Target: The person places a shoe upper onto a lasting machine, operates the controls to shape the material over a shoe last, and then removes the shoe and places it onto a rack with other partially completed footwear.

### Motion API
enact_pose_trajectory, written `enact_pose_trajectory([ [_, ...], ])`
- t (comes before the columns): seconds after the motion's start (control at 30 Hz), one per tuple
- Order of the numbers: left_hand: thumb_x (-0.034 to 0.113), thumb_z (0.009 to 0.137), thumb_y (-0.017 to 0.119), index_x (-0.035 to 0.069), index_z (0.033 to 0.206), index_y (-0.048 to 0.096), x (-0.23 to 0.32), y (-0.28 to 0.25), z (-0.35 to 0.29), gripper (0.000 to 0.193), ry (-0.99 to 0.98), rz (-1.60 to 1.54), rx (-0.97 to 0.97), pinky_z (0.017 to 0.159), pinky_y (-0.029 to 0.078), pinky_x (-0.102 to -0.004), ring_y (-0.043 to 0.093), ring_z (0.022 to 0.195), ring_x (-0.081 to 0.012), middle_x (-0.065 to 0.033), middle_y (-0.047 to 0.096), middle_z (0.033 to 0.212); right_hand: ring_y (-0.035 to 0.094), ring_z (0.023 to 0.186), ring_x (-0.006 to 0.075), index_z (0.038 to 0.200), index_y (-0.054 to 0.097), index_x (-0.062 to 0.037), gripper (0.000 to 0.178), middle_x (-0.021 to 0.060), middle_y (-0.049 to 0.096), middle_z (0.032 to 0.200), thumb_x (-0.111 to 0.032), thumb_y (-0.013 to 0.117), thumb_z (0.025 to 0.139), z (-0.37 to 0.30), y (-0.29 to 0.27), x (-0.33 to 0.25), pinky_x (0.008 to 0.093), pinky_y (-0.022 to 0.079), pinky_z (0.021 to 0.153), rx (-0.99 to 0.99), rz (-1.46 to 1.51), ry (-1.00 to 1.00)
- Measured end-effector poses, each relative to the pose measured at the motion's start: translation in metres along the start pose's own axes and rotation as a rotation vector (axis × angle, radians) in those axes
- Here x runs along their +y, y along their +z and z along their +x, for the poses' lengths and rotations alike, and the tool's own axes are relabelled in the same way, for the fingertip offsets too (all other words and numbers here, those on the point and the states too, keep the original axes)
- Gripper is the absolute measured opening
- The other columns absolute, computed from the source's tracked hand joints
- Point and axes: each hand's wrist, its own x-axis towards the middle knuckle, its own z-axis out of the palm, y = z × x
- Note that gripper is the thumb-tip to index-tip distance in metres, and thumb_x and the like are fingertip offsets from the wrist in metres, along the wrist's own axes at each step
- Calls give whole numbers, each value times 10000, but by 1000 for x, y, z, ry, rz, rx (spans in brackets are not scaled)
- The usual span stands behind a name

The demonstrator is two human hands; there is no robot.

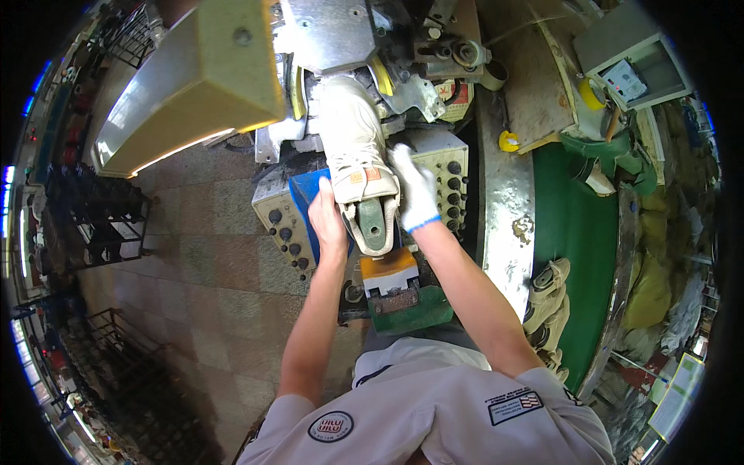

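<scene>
A cream shoe upper (pixel 353 143), stretched over a green last (pixel 374 225), lies with its toe under the metal head of a machine (pixel 329 31) and its heel toward me. My bare left hand (pixel 328 217) grips the shoe's left side near the heel, its thumb along the edge and its other fingers hidden beneath. On the opposite side, my right hand (pixel 416 187) in a white glove presses against the shoe, fingers pointing forward and partly out of sight. Yellow-edged clamp pieces (pixel 381 75) flank the toe. Under the heel sits an orange and white pad (pixel 389 267).
Control panels with dark knobs (pixel 453 186) stand on both sides of the shoe. A large metal guard (pixel 198 85) juts out at upper left. To the right, several shoes (pixel 549 302) rest on a green surface (pixel 577 256) beside a metal ledge (pixel 508 225). Dark racks (pixel 97 209) stand left.
</scene>
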Motion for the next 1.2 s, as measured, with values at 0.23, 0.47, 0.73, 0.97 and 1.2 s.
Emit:
enact_pose_trajectory([
  [0.23, 226, 884, 690, -66, 1542, 295, -166, -78, -142, 822, -12, 778, -269, 1166, 373, -503, 423, 1411, -475, -326, 405, 1537, 646, 1208, 369, 1374, 485, 135, 390, 254, 578, 1373, -115, 406, 1085, -72, -173, -27, 454, 617, 893, -119, -103, -262],
  [0.47, 97, 779, 724, -125, 1475, 302, -178, -72, -132, 844, 56, 969, -370, 1060, 458, -517, 444, 1350, -512, -355, 416, 1459, 660, 1142, 395, 1315, 529, 70, 415, 221, 612, 1304, -241, 571, 1044, -120, -193, -54, 481, 610, 828, 79, -184, -175],
  [0.73, 198, 651, 891, -53, 1177, 694, -66, -137, -146, 615, -268, 549, -152, 817, 573, -364, 739, 864, -256, -150, 763, 974, 680, 1131, 391, 1326, 533, 112, 464, 256, 621, 1307, -248, 598, 1039, -116, -158, -59, 455, 612, 848, -86, -90, -112],
  [0.97, 189, 643, 831, -74, 1219, 673, 103, -114, -192, 653, -257, -461, -201, 833, 604, -404, 734, 894, -280, -140, 740, 1038, 583, 1322, 347, 1535, 307, 104, 991, 266, 529, 1461, -644, 603, 955, -168, -93, -61, 445, 487, 1094, -615, -5, -130],
  [1.2, 61, 986, 637, -83, 1165, 686, 120, 12, -185, 235, -45, 283, -68, 624, 582, -279, 730, 726, -200, -161, 745, 916, 705, 1022, 202, 1238, 664, -36, 345, 81, 725, 1129, -247, 677, 965, -138, -154, -96, 353, 582, 903, -419, 477, 132],
])
